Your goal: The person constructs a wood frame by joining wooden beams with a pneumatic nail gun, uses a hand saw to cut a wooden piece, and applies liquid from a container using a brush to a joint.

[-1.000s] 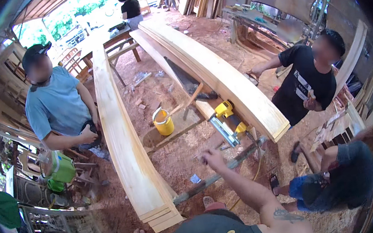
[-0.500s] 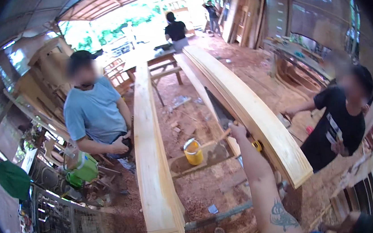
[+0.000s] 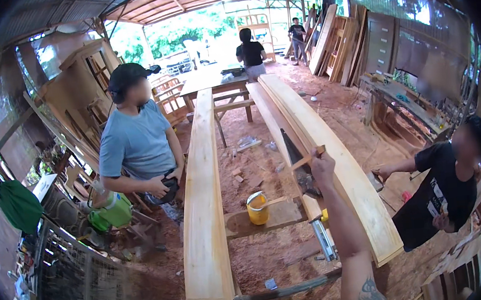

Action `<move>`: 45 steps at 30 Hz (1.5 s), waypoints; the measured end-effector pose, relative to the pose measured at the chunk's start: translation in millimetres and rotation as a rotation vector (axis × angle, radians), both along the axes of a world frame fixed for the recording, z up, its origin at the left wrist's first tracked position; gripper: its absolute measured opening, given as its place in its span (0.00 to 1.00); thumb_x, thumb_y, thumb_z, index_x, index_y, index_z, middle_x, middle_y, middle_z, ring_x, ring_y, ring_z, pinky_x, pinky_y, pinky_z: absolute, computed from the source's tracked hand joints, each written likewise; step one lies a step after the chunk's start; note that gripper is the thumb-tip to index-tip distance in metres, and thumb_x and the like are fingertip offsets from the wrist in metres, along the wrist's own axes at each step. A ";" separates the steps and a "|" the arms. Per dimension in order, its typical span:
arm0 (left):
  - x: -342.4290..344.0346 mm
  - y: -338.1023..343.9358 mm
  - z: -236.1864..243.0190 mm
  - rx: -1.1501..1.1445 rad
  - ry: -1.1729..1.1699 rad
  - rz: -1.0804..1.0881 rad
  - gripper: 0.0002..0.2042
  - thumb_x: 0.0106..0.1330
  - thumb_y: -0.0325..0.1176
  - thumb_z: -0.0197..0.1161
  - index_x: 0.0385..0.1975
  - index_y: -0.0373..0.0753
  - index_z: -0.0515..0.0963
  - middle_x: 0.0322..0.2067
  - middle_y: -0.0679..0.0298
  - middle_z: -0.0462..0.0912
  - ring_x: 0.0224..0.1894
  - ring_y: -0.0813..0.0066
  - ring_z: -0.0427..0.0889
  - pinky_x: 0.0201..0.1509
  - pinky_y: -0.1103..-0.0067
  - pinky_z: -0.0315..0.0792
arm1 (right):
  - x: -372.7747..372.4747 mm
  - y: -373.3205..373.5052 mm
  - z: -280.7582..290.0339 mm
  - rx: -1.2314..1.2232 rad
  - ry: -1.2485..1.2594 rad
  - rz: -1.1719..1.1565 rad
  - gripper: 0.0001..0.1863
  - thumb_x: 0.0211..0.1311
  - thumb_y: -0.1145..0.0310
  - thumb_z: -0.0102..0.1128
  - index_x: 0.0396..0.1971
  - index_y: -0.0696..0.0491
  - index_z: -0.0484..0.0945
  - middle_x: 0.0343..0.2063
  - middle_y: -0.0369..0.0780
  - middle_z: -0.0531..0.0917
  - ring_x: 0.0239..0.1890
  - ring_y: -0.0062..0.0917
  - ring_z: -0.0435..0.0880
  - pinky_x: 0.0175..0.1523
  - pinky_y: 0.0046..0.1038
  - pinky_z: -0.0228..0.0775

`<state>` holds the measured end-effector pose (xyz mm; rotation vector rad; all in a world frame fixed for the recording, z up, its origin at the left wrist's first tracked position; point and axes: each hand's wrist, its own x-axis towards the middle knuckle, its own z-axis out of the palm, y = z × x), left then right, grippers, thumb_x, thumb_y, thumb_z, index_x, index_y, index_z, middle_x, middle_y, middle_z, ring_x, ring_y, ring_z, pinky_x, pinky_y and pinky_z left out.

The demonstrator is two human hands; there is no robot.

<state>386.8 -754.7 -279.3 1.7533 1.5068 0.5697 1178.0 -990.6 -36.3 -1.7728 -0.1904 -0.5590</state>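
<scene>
My right hand (image 3: 322, 168) is raised above the inner side of the right stack of pale boards (image 3: 332, 141), its fingers closed round a flat light-brown wooden strip (image 3: 302, 161). The strip points left over the gap between the stacks; its exact kind is unclear. Under it lies a dark, tapering blade like a handsaw's (image 3: 292, 148), partly hidden. A yellow bucket (image 3: 258, 213) sits on a wooden crosspiece left of my forearm. Beside the forearm are a silvery metal bar (image 3: 323, 240) and a small yellow object (image 3: 324, 215). My left hand is out of view.
Another stack of long boards (image 3: 202, 200) runs along the left. A person in a blue shirt (image 3: 138, 139) stands beyond it, holding something black. At the right, a person in black (image 3: 444, 188) reaches toward the right stack. Farther off is a table (image 3: 211, 83).
The view has tilted up, showing more roof. My right hand has moved slightly farther away and up with the wooden strip, which shows more plainly. The person in blue has turned the head.
</scene>
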 end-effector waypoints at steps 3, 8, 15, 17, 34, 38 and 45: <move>38.4 16.7 31.8 0.133 -0.181 0.003 0.13 0.75 0.43 0.52 0.38 0.39 0.77 0.25 0.64 0.74 0.20 0.78 0.67 0.22 0.76 0.65 | -24.3 -18.3 45.4 0.186 -0.183 0.079 0.10 0.68 0.65 0.60 0.36 0.57 0.83 0.20 0.34 0.78 0.25 0.17 0.73 0.30 0.25 0.65; 167.2 56.5 138.1 0.027 -0.497 0.056 0.07 0.72 0.34 0.55 0.41 0.39 0.76 0.23 0.67 0.74 0.19 0.81 0.69 0.20 0.82 0.63 | -88.4 -48.7 92.0 0.422 -0.428 0.152 0.11 0.70 0.67 0.60 0.42 0.60 0.81 0.26 0.33 0.78 0.30 0.14 0.75 0.36 0.21 0.69; 368.8 19.8 292.0 -0.229 -0.989 -0.529 0.10 0.71 0.33 0.54 0.45 0.34 0.76 0.31 0.61 0.80 0.29 0.76 0.78 0.33 0.78 0.75 | -225.6 -24.0 93.5 0.188 -0.689 0.132 0.12 0.67 0.75 0.55 0.48 0.62 0.78 0.46 0.50 0.81 0.53 0.40 0.81 0.57 0.36 0.73; 415.9 6.2 323.6 -0.470 -0.973 -0.746 0.17 0.73 0.40 0.52 0.53 0.35 0.71 0.41 0.57 0.81 0.37 0.70 0.81 0.43 0.73 0.77 | -254.8 -18.0 86.8 0.155 -0.721 0.168 0.12 0.68 0.75 0.54 0.48 0.62 0.77 0.48 0.51 0.80 0.53 0.41 0.80 0.58 0.37 0.72; 482.4 -8.4 361.8 -0.436 -0.677 -0.861 0.13 0.74 0.45 0.50 0.47 0.43 0.72 0.22 0.69 0.69 0.12 0.82 0.64 0.12 0.81 0.57 | -332.9 27.9 3.2 -0.148 -0.520 0.787 0.38 0.49 0.85 0.55 0.66 0.53 0.65 0.62 0.50 0.70 0.63 0.46 0.71 0.65 0.42 0.65; 376.2 2.8 332.9 -0.353 -0.622 -0.842 0.13 0.75 0.42 0.49 0.43 0.37 0.74 0.18 0.68 0.68 0.11 0.81 0.63 0.12 0.80 0.58 | -282.4 23.7 23.9 -0.006 -0.159 0.726 0.29 0.64 0.79 0.51 0.66 0.56 0.62 0.59 0.48 0.74 0.55 0.37 0.78 0.61 0.34 0.70; 210.7 14.4 222.5 -0.319 -0.600 -0.761 0.15 0.74 0.43 0.51 0.44 0.36 0.75 0.21 0.66 0.74 0.21 0.79 0.74 0.24 0.81 0.68 | -242.6 54.3 93.3 0.499 0.439 1.197 0.32 0.73 0.54 0.50 0.67 0.60 0.59 0.59 0.46 0.75 0.48 0.27 0.79 0.50 0.30 0.73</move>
